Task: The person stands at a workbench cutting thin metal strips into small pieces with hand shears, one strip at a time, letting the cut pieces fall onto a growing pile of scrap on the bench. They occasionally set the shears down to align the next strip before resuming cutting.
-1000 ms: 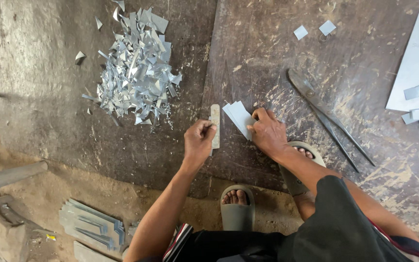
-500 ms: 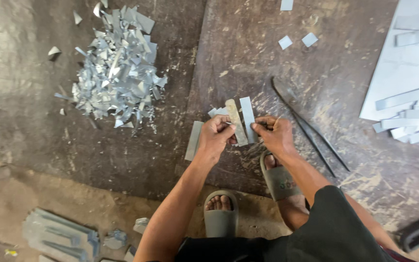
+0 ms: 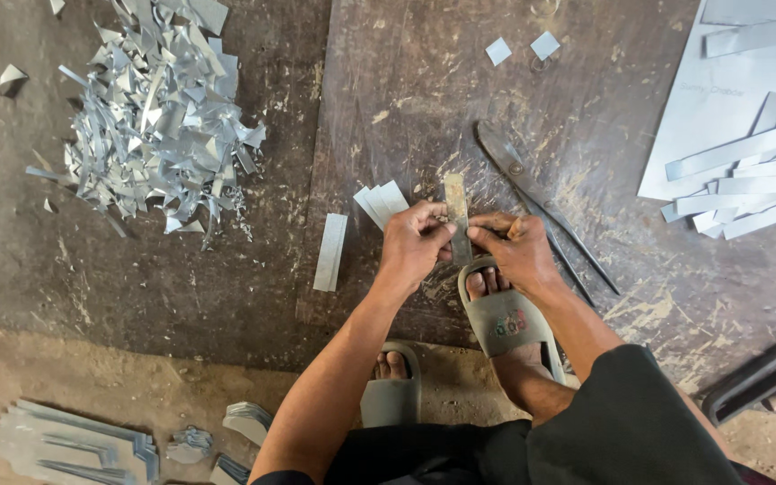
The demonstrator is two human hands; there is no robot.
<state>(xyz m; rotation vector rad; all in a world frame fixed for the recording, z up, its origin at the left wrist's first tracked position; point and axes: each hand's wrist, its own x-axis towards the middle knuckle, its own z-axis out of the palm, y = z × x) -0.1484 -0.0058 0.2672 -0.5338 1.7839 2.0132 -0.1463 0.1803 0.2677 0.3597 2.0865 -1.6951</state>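
Observation:
Both hands meet over a dark worn metal plate (image 3: pixel 406 99) on the floor. My left hand (image 3: pixel 413 244) and my right hand (image 3: pixel 515 250) pinch a narrow, dull metal strip (image 3: pixel 455 202) that stands on end between them, just above my right sandalled foot (image 3: pixel 505 319). A small stack of pale metal pieces (image 3: pixel 381 201) lies fanned right beside my left hand's knuckles. Another pale strip (image 3: pixel 330 252) lies flat to the left. Long dark tin snips (image 3: pixel 541 208) lie on the plate just right of my right hand.
A big heap of shiny metal offcuts (image 3: pixel 159 117) sits at upper left. Sheet metal and cut strips (image 3: pixel 747 153) lie at upper right, two small squares (image 3: pixel 523 47) at the top. More cut pieces (image 3: pixel 74 445) lie at lower left. My left foot (image 3: pixel 391 382) is on the dirt floor.
Both hands rose from the plate with a strip between them. The pale pieces that my right hand pressed down now lie loose beside my left hand. The camera moved closer.

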